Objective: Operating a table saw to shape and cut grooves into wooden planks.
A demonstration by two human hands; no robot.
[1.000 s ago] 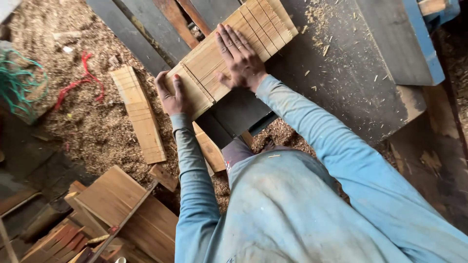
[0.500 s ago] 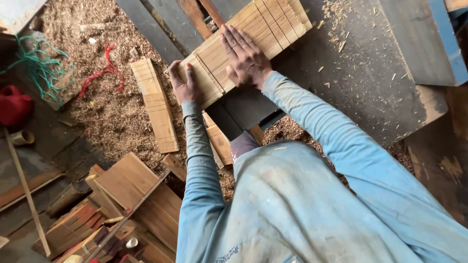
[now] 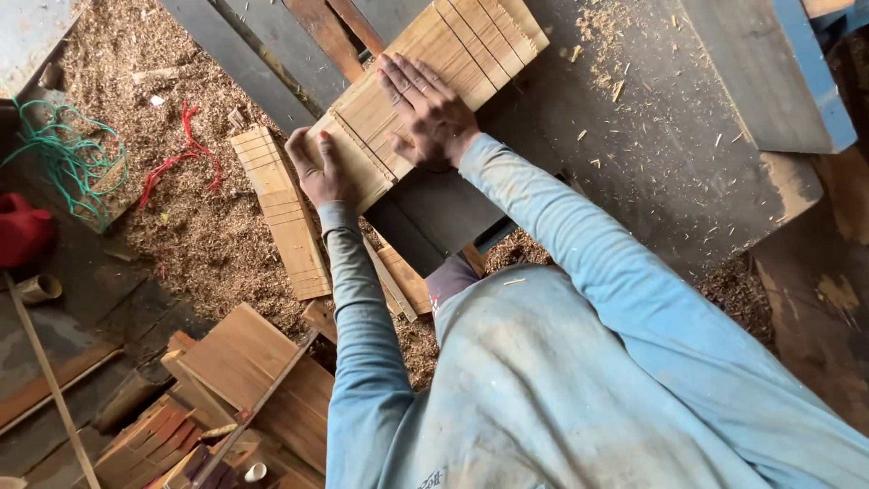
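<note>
Wooden slats lie side by side in a pale stack (image 3: 425, 86) on the grey saw table (image 3: 652, 154), and both my hands are on it. My right hand (image 3: 427, 110) lies flat and spread on top of the stack, fingers straight, pressing down rather than closing round anything. My left hand (image 3: 319, 167) cups the near end of the same stack, thumb on the top face and palm against the edge, so it grips the end loosely. The stack sits at a slant across the table's near-left corner, its end jutting over the edge. Just beside my left hand, down on the sawdust-covered floor (image 3: 181, 226), lies a second bundle of slats (image 3: 281, 213), long and narrow, apart from the table. Further left a tangle of green cord (image 3: 68, 158) and a red cord (image 3: 186, 149) rest on the sawdust, with a red object (image 3: 20, 231) at the frame's edge. Reddish-brown boards (image 3: 258, 371) are heaped near my left elbow. A blue-edged grey block (image 3: 769, 72) stands on the table's far-right side, well apart from my hands.
</note>
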